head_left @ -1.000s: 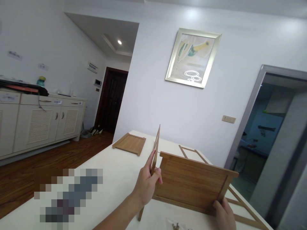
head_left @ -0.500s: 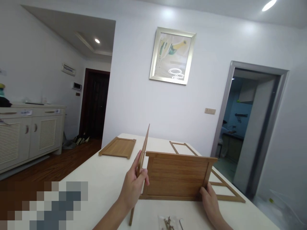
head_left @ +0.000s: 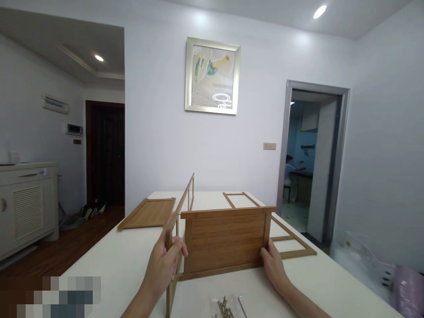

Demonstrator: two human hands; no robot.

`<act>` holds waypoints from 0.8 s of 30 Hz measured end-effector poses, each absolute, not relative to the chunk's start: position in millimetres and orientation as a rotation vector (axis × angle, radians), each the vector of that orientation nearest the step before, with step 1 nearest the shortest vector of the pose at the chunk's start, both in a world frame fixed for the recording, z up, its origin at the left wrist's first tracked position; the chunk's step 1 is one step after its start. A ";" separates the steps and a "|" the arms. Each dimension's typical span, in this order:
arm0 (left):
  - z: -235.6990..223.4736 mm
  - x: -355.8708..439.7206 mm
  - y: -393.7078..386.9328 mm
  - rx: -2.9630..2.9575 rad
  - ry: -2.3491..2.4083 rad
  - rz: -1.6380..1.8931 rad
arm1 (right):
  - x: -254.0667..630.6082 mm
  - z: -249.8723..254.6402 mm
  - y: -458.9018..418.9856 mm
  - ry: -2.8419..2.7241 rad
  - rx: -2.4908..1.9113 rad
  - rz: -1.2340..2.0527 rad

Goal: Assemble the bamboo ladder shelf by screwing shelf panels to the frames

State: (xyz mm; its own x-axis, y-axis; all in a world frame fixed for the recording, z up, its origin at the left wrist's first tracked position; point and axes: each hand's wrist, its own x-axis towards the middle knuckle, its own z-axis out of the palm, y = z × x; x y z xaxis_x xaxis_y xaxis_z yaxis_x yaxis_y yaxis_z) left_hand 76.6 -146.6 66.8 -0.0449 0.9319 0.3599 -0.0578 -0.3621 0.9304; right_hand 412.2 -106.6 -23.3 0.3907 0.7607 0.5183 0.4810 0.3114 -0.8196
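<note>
My left hand (head_left: 164,256) is closed around the near upright of an open wooden frame (head_left: 180,204), which stands on edge and runs away from me. Just right of it, a wooden panel (head_left: 227,238) stands on its long edge on the table. My right hand (head_left: 275,265) grips this panel at its right end, the thumb on the near face and the fingers behind, out of sight. The panel's left end is close to the frame; I cannot tell whether they touch. Near me lie several screws (head_left: 225,308) on a clear plastic bag and a hex key (head_left: 242,305).
On the white table (head_left: 109,265), another wooden panel (head_left: 150,213) lies flat at left. A ladder-like wooden frame (head_left: 294,245) lies behind the standing panel at right. Plastic wrapping (head_left: 357,251) is beyond the table's right side. A person (head_left: 289,170) is visible through the doorway.
The frame in my left hand has turned, so its open rungs now show instead of only its edge. My view has swung right. Both hands keep their holds.
</note>
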 end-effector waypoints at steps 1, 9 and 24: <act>66.5 76.3 -146.5 1.420 0.992 1.532 | 412.5 -23.4 -106.4 -1.249 -1.328 0.267; 66.0 77.9 -149.0 1.491 1.024 1.530 | 415.5 -24.6 -107.0 -1.228 -1.351 0.253; 66.3 80.5 -152.2 1.502 1.049 1.514 | 416.5 -22.7 -112.4 -1.221 -1.374 0.277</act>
State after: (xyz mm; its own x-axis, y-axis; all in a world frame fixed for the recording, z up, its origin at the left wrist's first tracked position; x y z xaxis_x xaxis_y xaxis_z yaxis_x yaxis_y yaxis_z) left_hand 80.5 -152.2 66.3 -0.0339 0.9214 0.3872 0.0385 -0.3860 0.9217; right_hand 416.5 -112.4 -22.7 0.4175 0.7661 0.4886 0.4807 0.2701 -0.8342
